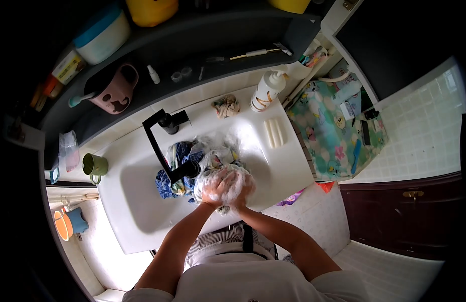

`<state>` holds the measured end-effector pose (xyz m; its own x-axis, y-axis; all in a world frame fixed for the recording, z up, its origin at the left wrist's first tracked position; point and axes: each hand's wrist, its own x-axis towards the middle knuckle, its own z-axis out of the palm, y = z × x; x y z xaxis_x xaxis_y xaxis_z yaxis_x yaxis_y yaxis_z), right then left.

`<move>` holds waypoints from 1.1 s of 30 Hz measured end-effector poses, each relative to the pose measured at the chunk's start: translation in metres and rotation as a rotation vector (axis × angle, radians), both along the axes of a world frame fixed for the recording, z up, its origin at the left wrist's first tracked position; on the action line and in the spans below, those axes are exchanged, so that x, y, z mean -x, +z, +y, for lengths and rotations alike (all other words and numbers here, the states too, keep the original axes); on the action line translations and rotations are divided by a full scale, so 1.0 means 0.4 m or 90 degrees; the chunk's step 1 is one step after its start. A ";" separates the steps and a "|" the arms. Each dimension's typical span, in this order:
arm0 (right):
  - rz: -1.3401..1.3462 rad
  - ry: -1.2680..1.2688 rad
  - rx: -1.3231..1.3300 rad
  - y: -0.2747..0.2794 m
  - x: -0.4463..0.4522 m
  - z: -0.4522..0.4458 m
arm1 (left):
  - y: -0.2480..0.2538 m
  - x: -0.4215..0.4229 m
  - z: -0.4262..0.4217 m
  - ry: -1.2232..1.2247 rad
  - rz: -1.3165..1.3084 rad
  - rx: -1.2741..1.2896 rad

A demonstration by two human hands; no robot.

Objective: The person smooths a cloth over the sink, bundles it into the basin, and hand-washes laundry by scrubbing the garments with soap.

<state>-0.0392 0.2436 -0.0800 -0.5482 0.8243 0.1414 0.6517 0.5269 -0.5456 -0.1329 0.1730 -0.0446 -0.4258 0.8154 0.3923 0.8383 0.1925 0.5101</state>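
My left hand (216,189) and my right hand (244,193) are close together over the white sink, both covered in suds. Between them they grip a soapy cloth (205,185), its shape mostly hidden by foam and fingers. Beside my left hand, dark blue patterned fabric (165,187) lies wet in the basin. A black angular faucet (156,146) reaches over the fabric, its spout end close to my left hand. More suds and pale wet fabric (212,157) lie just beyond my hands.
On the sink rim (134,143) are a pump bottle (267,91), a soap dish (274,133) and a crumpled cloth (226,106). A green mug (94,167) stands at the left. The dark shelf above holds a pink watering-can-shaped cup (117,89).
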 end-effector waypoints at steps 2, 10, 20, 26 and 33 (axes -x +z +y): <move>0.000 -0.034 -0.047 -0.089 0.001 0.008 | -0.017 0.012 0.004 -0.016 -0.027 0.036; -0.117 -0.085 0.011 -0.287 0.038 0.093 | -0.121 0.009 0.058 0.034 0.015 0.280; -0.159 0.060 0.151 -0.345 0.129 0.278 | -0.153 -0.002 0.166 0.209 -0.075 0.328; -0.290 0.222 0.116 -0.181 0.165 0.334 | -0.128 0.029 0.187 0.216 0.017 0.105; -0.066 0.243 0.402 0.024 0.232 0.372 | 0.032 0.023 0.055 0.233 -0.083 0.178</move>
